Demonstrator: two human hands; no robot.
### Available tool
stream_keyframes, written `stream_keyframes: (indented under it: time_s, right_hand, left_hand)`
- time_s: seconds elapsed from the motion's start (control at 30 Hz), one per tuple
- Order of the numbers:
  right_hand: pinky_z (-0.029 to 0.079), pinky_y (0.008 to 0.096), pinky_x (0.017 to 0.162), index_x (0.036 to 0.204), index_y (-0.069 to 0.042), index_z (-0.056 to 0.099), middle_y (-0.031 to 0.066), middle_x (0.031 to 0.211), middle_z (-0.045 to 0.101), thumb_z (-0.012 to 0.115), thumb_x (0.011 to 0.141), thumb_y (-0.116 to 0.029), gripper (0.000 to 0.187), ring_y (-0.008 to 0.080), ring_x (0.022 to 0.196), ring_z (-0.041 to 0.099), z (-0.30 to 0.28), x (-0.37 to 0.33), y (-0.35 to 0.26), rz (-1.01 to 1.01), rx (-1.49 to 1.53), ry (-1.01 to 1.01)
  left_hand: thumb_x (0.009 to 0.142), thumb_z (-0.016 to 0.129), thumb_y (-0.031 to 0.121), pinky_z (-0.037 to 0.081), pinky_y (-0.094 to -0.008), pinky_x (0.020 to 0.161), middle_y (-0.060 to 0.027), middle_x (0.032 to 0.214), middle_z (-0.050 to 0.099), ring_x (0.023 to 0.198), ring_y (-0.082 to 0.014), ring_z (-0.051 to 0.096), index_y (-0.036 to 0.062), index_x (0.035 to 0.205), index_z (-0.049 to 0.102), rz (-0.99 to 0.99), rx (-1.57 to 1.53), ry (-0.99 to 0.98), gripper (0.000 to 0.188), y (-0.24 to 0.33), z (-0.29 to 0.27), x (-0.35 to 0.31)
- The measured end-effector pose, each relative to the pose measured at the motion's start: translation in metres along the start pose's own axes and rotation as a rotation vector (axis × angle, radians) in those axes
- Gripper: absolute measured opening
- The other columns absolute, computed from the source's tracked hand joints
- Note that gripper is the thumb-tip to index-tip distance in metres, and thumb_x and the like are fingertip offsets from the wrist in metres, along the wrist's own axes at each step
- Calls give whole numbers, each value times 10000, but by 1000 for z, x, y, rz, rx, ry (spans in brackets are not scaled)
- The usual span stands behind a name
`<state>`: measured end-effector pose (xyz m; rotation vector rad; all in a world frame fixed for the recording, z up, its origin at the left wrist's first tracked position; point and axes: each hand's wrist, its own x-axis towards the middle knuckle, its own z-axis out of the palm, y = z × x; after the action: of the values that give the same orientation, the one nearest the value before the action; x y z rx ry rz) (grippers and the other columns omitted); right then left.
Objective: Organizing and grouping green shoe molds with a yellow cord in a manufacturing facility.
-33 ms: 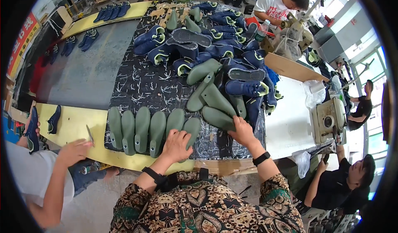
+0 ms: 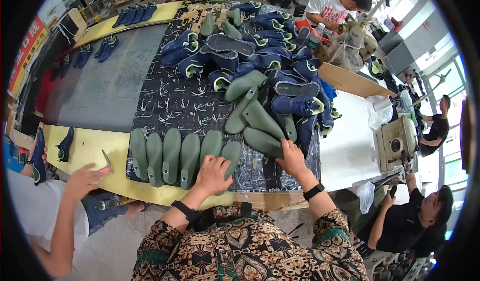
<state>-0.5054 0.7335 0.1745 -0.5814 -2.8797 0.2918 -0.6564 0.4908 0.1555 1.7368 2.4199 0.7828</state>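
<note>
Green shoe lasts (image 2: 171, 153) stand side by side in a row along the near edge of the black, thread-strewn mat (image 2: 165, 101). My left hand (image 2: 212, 175) is closed over the heel end of the rightmost last (image 2: 231, 155) in that row; its fingertips are partly hidden. To the right, my right hand (image 2: 293, 160) grips the heel end of another green last (image 2: 262, 142), which lies slanted with its toe to the upper left. Beyond it are several loose lasts (image 2: 263, 118) and a heap of navy shoe uppers (image 2: 297, 106) with lime linings.
At left a grey belt (image 2: 115, 91) runs between yellow boards (image 2: 90, 143), with navy shoes on it. A co-worker's hand (image 2: 82, 181) holds a thin pointed tool beside the near board. A white tabletop (image 2: 347, 141) and a machine (image 2: 397, 143) stand at right, with people around.
The co-worker's hand at left has shifted slightly left and turned its thin tool. Both of my hands and the lasts under them stay nearly the same.
</note>
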Motion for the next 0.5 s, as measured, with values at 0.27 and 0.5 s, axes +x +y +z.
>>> stream_keyframes:
  time_s: [0.27, 0.5]
  right_hand:
    - [483, 417, 658, 853, 0, 535, 192, 809, 590, 708, 680, -228, 334, 358, 734, 594, 16, -22, 12, 76, 100, -180]
    - [479, 454, 644, 828, 13, 548, 203, 779, 605, 700, 697, -272, 348, 395, 691, 594, 19, -38, -59, 94, 233, -315]
  left_hand:
    - [670, 604, 254, 329, -379, 898, -119, 922, 552, 882, -256, 539, 18, 985, 574, -26, -11, -17, 395, -2, 2, -1]
    - [670, 611, 254, 327, -377, 894, -116, 910, 555, 869, -252, 549, 20, 983, 577, 16, 21, 19, 393, -4, 3, -4]
